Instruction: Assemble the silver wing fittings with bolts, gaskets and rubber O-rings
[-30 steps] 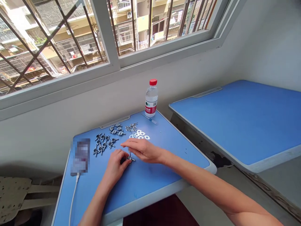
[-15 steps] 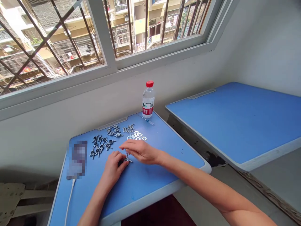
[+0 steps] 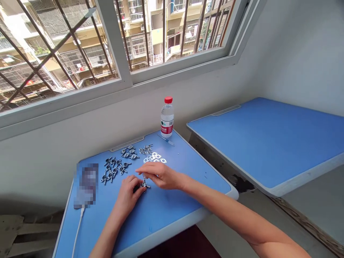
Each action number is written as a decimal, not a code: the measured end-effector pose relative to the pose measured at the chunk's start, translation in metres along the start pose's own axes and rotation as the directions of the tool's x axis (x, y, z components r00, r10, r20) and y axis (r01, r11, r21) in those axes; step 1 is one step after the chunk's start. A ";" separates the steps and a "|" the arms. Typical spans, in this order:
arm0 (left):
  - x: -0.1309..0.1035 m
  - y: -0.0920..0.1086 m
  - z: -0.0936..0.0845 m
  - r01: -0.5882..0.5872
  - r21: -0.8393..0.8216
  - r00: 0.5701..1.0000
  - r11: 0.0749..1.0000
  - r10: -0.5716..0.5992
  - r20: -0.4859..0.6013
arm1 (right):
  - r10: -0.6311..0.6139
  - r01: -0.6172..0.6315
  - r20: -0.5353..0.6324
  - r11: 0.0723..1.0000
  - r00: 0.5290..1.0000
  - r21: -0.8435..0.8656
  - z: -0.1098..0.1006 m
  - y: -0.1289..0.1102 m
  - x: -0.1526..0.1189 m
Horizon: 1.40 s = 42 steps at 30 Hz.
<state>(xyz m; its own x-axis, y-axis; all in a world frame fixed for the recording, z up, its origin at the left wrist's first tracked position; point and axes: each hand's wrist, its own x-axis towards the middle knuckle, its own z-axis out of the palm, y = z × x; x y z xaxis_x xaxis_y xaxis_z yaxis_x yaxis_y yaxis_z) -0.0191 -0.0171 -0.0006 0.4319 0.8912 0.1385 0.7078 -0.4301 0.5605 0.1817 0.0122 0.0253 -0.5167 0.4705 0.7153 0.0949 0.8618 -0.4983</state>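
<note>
On the blue tabletop, my left hand (image 3: 128, 196) holds down a small metal fitting (image 3: 145, 185) with thin arms, its thumb and fingers closed around the near side. Just above it, my right hand (image 3: 162, 175) is closed with the fingertips pinching a slim shiny metal piece (image 3: 144, 177) that stands roughly upright over the fitting. The fingers hide much of both. Behind my hands lie flat oval metal plates (image 3: 163, 160) with holes, and a small pile of thin metal parts (image 3: 146, 149). Farther left are several fittings with black centres (image 3: 113, 168) and a group of silvery ones (image 3: 130, 152).
A red-capped water bottle (image 3: 167, 122) stands at the table's far corner, with a small blue-handled screwdriver (image 3: 168, 141) before it. A blurred-out flat device (image 3: 86, 185) with a white cable (image 3: 77, 229) lies left. A second blue table (image 3: 268, 139) stands right, across a gap.
The whole view has shifted slightly. Both hands stay at the same fitting, and the right hand keeps its pinch above it with hardly any movement.
</note>
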 end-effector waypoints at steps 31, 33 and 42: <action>-0.003 0.000 0.002 -0.010 0.016 1.000 1.000 0.010 -0.006 | 0.000 -0.007 -0.057 0.993 0.998 -0.117 0.008 -0.002 -0.006; -0.004 -0.002 0.004 -0.019 0.013 1.000 1.000 0.019 -0.021 | -0.005 0.005 0.001 0.998 1.000 -0.056 0.005 -0.003 -0.005; -0.003 -0.002 0.004 -0.031 0.033 0.999 0.999 0.032 -0.024 | 0.153 -0.156 -0.143 0.988 0.978 -0.007 0.013 -0.004 -0.006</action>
<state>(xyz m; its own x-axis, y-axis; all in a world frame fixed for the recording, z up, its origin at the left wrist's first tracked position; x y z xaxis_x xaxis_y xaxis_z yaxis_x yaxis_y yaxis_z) -0.0198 -0.0196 -0.0059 0.4406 0.8803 0.1760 0.7122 -0.4621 0.5284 0.1739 0.0033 0.0167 -0.3690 0.6192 0.6932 0.1803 0.7793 -0.6001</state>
